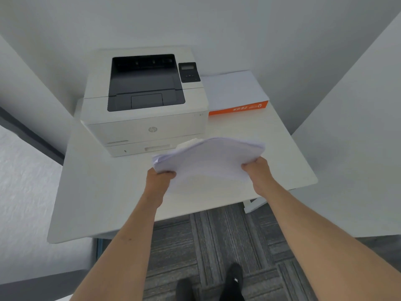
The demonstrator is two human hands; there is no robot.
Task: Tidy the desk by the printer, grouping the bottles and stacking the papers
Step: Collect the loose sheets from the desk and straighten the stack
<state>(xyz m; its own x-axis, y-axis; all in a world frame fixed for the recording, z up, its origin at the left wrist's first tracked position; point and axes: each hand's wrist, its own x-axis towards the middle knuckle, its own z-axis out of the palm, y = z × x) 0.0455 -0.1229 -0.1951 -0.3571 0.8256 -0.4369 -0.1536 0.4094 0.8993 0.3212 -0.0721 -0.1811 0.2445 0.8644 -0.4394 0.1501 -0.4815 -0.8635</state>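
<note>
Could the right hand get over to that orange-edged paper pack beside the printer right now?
Probably not at once: the right hand and left hand both grip the paper stack. The desk towards the paper pack is otherwise bare.

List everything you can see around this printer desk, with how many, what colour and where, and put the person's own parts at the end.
Desk: one, white, centre of view, set in a corner of grey walls.
Printer: one, white with a dark top tray and a small control panel, at the back left of the desk.
Paper ream: one, white with an orange end label, lying flat beside the printer on its right.
Loose papers: one untidy stack, white, held above the desk in front of the printer.
Carpet: grey patterned tiles, under and in front of the desk.
Bottles: none visible.
Shoes: two, black, at the bottom edge.
Left hand: gripping the stack's left edge.
Right hand: gripping the stack's right edge.
</note>
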